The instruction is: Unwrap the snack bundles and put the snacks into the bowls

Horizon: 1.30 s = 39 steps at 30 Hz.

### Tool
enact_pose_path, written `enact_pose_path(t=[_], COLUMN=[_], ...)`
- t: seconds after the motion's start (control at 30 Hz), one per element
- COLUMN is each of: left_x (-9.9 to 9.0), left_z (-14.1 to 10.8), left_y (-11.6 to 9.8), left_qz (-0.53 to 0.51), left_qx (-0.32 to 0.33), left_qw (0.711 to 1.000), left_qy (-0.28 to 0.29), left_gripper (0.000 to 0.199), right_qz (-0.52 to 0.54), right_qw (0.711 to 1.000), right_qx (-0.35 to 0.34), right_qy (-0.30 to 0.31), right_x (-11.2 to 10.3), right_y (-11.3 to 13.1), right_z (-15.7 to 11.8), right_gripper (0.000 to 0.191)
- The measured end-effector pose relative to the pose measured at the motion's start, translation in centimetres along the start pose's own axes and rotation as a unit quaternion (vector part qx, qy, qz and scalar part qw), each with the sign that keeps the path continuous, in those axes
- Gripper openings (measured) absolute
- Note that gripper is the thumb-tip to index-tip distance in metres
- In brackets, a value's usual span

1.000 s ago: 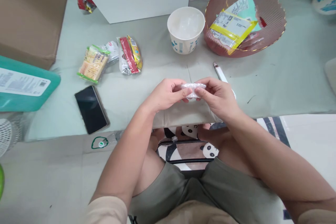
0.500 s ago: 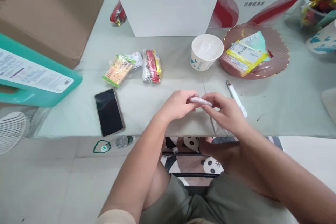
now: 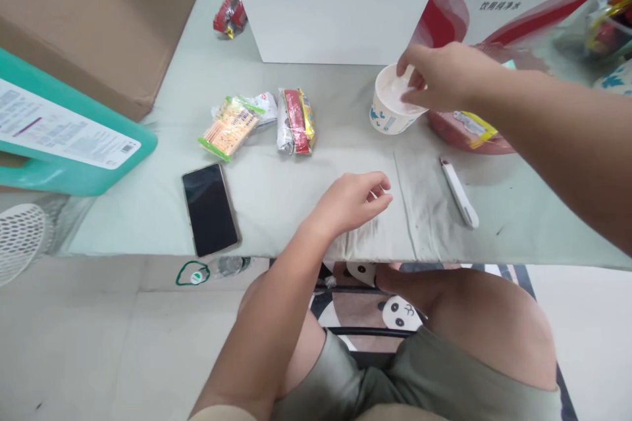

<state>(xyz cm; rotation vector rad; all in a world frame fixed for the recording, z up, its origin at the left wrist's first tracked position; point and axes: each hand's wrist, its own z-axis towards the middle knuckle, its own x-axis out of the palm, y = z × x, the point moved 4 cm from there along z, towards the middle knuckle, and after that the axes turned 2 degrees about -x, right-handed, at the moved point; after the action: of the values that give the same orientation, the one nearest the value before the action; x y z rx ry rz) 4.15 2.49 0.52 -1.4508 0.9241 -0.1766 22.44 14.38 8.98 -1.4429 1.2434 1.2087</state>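
My right hand [image 3: 439, 75] reaches over the rim of a white paper cup [image 3: 388, 120] with blue marks. Its bent fingers dip into the cup around pale, translucent material [image 3: 396, 91]; what they grip is hard to make out. Near the table's front edge, my left hand [image 3: 355, 200] hovers with loosely curled fingers apart and nothing in them. A white utility knife [image 3: 460, 194] lies to its right. Behind my right forearm, a pink bowl [image 3: 442, 133] holding packets [image 3: 478, 128] is partly hidden.
Wrapped crackers [image 3: 232, 128] and other snack packets [image 3: 296, 122] lie left of the cup, with a phone [image 3: 210, 209] closer to me. A teal jug [image 3: 74, 138] and a cardboard box [image 3: 99, 20] stand at left. A white box [image 3: 340, 6] stands behind.
My right hand has moved from beside my left hand up and right into the cup. The thin, clear-wrapped thing both hands held is no longer in my left hand, which has opened.
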Motion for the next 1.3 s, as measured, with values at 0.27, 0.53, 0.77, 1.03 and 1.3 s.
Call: enact_pose_path(t=[0.27,0.53,0.77,1.03,1.3], left_x=[0.6,-2.9,-8.6,-9.0,-7.7], left_z=[-0.1,-0.4,-3.2,-4.0,-2.4], left_y=[0.1,0.7,2.7,2.7,2.7], left_qz=[0.026,-0.067,-0.293,-0.320,-0.284], left_qx=[0.003,0.030,0.035,0.076,-0.048], left_qw=[1.000,0.979,0.763,0.752,0.860], left_qy=[0.004,-0.189,-0.575,-0.572,-0.421], left_gripper=[0.010,0.009,0.034,0.034,0.033], right_qz=[-0.116,-0.032,0.166,0.245,0.834], right_qw=[0.988,0.999,0.973,0.951,0.552], right_qx=[0.038,-0.019,-0.161,-0.180,0.008], right_qy=[0.090,-0.016,0.008,-0.052,-0.023], right_x=[2.2,-2.9,4.9,9.8,10.3], right_y=[1.2,5.9,16.8,15.9,9.3], right_z=[2.7,1.0,1.1,1.1,-11.8], right_gripper=[0.024,0.025,0.072,0.055,0.038])
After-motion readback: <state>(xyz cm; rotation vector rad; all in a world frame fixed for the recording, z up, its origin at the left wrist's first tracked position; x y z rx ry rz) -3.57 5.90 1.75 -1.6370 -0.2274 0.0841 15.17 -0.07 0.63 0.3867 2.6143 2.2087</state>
